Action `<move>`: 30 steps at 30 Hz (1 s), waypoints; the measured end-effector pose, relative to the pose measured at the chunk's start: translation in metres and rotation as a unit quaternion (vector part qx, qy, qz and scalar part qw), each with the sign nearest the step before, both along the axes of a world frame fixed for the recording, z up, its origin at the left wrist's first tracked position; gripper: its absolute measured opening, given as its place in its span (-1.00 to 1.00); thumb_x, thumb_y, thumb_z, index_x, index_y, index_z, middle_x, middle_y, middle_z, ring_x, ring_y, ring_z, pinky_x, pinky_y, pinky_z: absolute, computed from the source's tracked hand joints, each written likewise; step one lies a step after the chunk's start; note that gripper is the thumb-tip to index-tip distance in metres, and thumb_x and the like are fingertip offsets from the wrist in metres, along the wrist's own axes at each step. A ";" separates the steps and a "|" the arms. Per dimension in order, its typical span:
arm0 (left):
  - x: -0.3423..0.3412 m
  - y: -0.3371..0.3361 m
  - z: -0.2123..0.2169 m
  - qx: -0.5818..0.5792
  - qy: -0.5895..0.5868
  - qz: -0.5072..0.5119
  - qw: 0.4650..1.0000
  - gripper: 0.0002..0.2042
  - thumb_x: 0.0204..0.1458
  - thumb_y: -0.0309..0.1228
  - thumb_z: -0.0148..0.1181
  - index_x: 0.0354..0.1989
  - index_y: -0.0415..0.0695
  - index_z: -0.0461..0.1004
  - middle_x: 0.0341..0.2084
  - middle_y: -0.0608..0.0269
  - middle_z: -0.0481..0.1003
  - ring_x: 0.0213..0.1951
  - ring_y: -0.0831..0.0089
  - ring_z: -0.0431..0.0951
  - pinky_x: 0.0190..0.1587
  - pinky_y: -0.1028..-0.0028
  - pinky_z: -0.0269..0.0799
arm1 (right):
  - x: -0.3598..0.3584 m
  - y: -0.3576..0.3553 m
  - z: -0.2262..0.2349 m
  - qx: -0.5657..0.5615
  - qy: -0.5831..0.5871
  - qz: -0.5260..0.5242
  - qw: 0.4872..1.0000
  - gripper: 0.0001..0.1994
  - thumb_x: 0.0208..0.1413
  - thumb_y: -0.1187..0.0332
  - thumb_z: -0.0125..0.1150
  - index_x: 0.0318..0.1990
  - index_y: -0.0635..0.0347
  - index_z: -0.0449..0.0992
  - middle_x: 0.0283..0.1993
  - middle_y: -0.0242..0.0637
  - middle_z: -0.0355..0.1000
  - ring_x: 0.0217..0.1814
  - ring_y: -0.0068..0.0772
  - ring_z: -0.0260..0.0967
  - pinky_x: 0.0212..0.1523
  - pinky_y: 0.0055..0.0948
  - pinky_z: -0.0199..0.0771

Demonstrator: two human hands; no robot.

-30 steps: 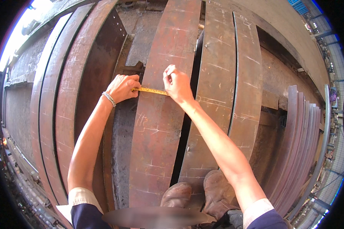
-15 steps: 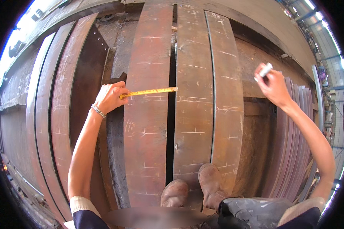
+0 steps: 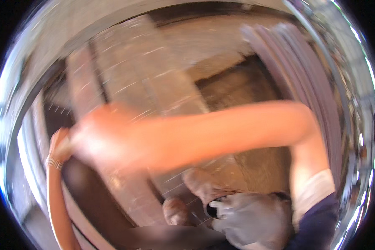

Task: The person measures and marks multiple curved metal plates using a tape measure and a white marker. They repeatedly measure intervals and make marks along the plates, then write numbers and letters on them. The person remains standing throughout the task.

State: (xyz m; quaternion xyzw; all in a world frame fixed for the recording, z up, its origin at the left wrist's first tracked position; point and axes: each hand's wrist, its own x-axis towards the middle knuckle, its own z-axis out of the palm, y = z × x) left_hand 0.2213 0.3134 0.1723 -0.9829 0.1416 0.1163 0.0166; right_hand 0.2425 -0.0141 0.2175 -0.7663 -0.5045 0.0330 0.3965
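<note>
Across the white-marked metal plates [image 3: 121, 71], which run near to far, the blurred right hand [image 3: 102, 135] appears near the left hand [image 3: 60, 146] at left, either's fingers too unclear to tell.

Motion blur smears the right grip [image 3: 104, 131] into a pale shape; its fingers run together, and what they may hold cannot be told. It covers part of the left grip [image 3: 61, 143], whose fingertips are hidden, so whether the two touch is unclear. The right forearm [image 3: 221, 131], blurred too, hides the middle stretch of the metal plates [image 3: 133, 68], and the white marks on them are streaked past reading. The lower edge cuts off the left forearm [image 3: 59, 208], the dark right sleeve [image 3: 318, 221] and the grey trouser leg [image 3: 254, 218]. The stacked bars [image 3: 279, 54] blur into one another.
</note>
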 end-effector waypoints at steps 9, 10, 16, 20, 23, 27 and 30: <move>0.021 -0.081 -0.074 -0.095 0.081 -0.016 0.992 -0.79 -0.12 -0.24 0.33 -0.38 -0.10 0.65 -0.35 0.08 0.62 -0.28 0.14 0.63 -0.22 0.24 0.53 | 0.043 0.077 -0.066 -0.154 -0.234 -0.212 0.936 -0.83 0.12 0.38 0.13 -0.46 0.27 0.42 -0.59 -0.10 0.34 -0.58 -0.16 0.36 -0.47 -0.13 0.37; 0.022 -0.090 -0.078 -0.098 0.091 -0.018 0.991 -0.79 -0.11 -0.25 0.33 -0.37 -0.10 0.65 -0.35 0.09 0.63 -0.28 0.15 0.63 -0.22 0.25 0.53 | 0.045 0.074 -0.063 -0.167 -0.237 -0.233 0.928 -0.82 0.12 0.38 0.13 -0.46 0.27 0.42 -0.59 -0.11 0.34 -0.58 -0.17 0.36 -0.47 -0.13 0.38; 0.008 -0.067 -0.105 -0.144 0.116 0.031 0.982 -0.81 -0.07 -0.29 0.33 -0.33 -0.11 0.66 -0.31 0.11 0.64 -0.27 0.21 0.66 -0.21 0.29 0.55 | 0.050 0.117 -0.062 -0.248 -0.278 -0.279 0.885 -0.81 0.13 0.37 0.14 -0.46 0.28 0.41 -0.60 -0.16 0.34 -0.58 -0.21 0.36 -0.47 -0.15 0.39; 0.000 -0.065 -0.140 -0.200 0.117 0.040 0.972 -0.82 -0.04 -0.31 0.33 -0.31 -0.12 0.66 -0.28 0.13 0.65 -0.26 0.25 0.68 -0.21 0.31 0.57 | 0.069 0.096 -0.064 -0.293 -0.322 -0.356 0.827 -0.81 0.13 0.37 0.15 -0.45 0.29 0.41 -0.60 -0.19 0.34 -0.58 -0.23 0.36 -0.47 -0.16 0.40; -0.021 -0.099 -0.132 -0.185 0.085 0.033 0.979 -0.86 -0.11 -0.36 0.32 -0.36 -0.08 0.64 -0.35 0.22 0.60 -0.28 0.18 0.63 -0.24 0.25 0.54 | 0.077 0.044 -0.087 -0.286 -0.328 -0.295 0.850 -0.80 0.13 0.36 0.15 -0.45 0.29 0.40 -0.61 -0.22 0.34 -0.58 -0.25 0.36 -0.47 -0.17 0.40; -0.014 -0.064 -0.140 -0.167 0.045 0.010 0.985 -0.87 -0.10 -0.36 0.30 -0.38 -0.09 0.65 -0.40 0.25 0.55 -0.34 0.19 0.60 -0.26 0.23 0.53 | 0.086 -0.083 -0.107 -0.244 0.077 -0.082 0.963 -0.83 0.16 0.36 0.18 -0.43 0.21 0.40 -0.58 -0.15 0.41 -0.57 -0.20 0.42 -0.48 -0.22 0.36; -0.011 -0.068 -0.141 -0.175 0.036 0.003 0.984 -0.87 -0.08 -0.38 0.30 -0.36 -0.10 0.67 -0.40 0.28 0.54 -0.38 0.22 0.59 -0.27 0.24 0.52 | 0.054 -0.155 -0.123 -0.213 0.251 -0.184 0.926 -0.87 0.26 0.40 0.16 -0.31 0.24 0.43 -0.52 -0.30 0.49 -0.53 -0.51 0.44 -0.47 -0.43 0.42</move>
